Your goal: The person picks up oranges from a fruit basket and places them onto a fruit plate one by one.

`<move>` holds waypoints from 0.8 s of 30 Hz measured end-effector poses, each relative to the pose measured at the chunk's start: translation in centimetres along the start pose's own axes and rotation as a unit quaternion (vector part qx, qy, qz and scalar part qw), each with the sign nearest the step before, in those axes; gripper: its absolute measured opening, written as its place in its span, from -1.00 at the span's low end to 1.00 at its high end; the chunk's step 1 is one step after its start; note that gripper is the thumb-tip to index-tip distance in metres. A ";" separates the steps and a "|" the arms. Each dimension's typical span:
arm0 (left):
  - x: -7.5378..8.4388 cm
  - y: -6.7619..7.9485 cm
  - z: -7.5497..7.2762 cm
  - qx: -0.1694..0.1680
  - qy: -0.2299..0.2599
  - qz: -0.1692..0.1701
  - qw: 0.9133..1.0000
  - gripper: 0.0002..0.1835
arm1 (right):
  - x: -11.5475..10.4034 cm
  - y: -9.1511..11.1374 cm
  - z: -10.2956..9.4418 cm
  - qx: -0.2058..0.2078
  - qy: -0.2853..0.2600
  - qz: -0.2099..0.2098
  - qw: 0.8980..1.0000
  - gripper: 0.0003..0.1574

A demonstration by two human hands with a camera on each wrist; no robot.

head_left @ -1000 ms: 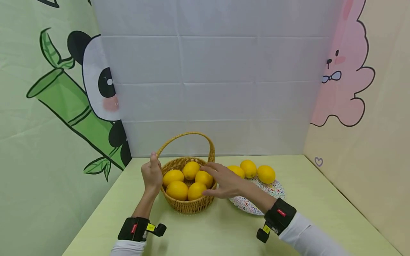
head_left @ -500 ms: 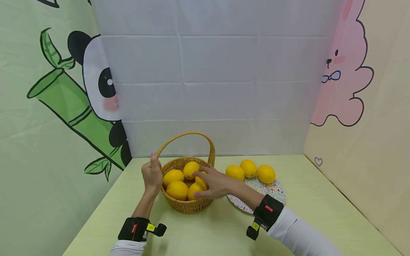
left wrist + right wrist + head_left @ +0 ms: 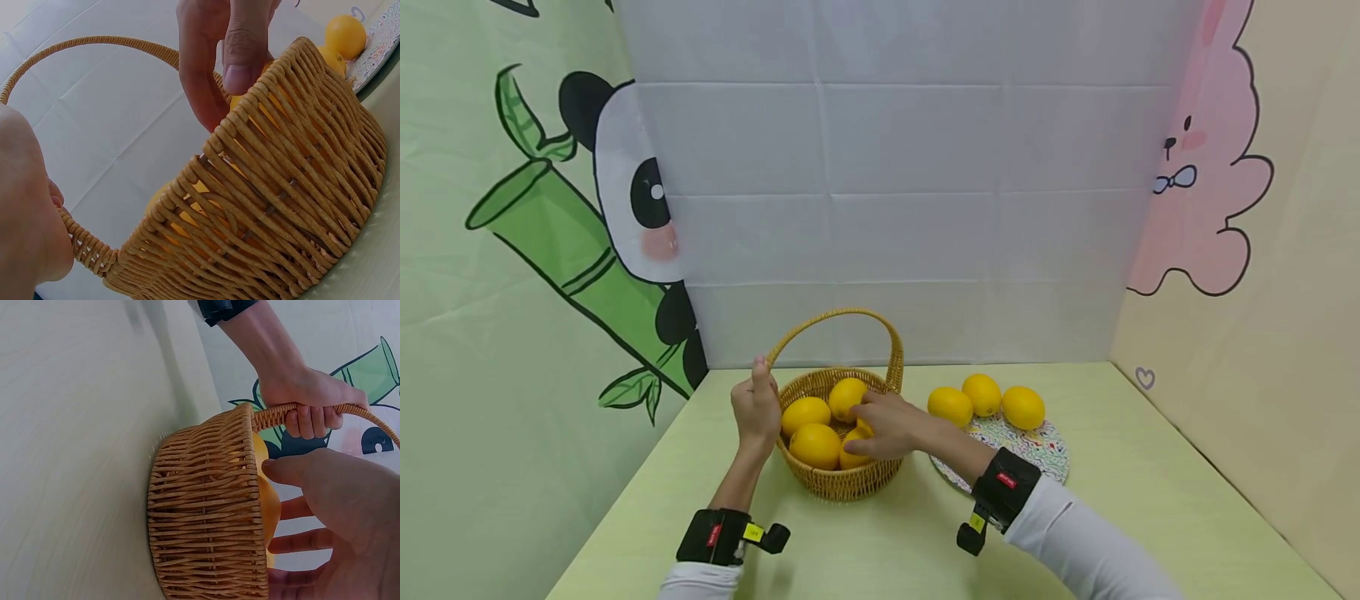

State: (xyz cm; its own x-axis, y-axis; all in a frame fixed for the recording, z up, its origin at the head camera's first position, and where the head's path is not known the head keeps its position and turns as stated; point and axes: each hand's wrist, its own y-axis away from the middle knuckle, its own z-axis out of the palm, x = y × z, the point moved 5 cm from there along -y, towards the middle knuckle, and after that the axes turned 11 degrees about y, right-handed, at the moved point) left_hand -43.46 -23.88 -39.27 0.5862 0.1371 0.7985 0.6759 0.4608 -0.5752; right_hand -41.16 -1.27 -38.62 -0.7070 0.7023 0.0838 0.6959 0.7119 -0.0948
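My left hand (image 3: 756,408) grips the left side of the handle of a woven wicker basket (image 3: 838,485), which stands on the table. Several yellow lemons lie inside it, one at the front left (image 3: 815,447). Over the basket's right side reaches my right hand (image 3: 887,427), thumb and fingers spread above the lemons there and partly hiding them. In the right wrist view its extended fingers (image 3: 303,542) pass beside a lemon (image 3: 269,511) that bulges above the rim. From the left wrist view, that hand's fingertips dip just inside the basket.
Right of the basket lies a round speckled plate (image 3: 1048,457), partly behind my right forearm. Three lemons (image 3: 1024,408) sit along its far edge. A grey backdrop (image 3: 917,250) closes off the table's rear, with printed cloth walls at both sides.
My right hand has moved left, farther over the lemons in the basket, uncovering more of the plate and its lemons. The left hand and the basket have stayed still.
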 end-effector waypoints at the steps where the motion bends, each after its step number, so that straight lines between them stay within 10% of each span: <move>1: 0.0 0.0 0.0 0.000 0.000 0.000 1.000 -0.27 | -0.1 0.0 0.0 -0.005 0.002 0.003 1.000 -0.28; 24: 0.0 -0.1 -0.2 -0.001 0.006 0.010 1.000 -0.23 | -2.4 -1.4 0.6 -0.076 -0.021 0.031 0.996 -0.54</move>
State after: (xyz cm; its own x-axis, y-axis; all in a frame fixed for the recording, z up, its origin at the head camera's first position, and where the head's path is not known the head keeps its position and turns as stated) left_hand -43.41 -24.10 -39.29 0.6056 0.1351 0.7842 0.6643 0.4567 -0.5917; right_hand -40.55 -3.95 -39.26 -0.6637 0.7469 0.0407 0.7479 0.6617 0.0537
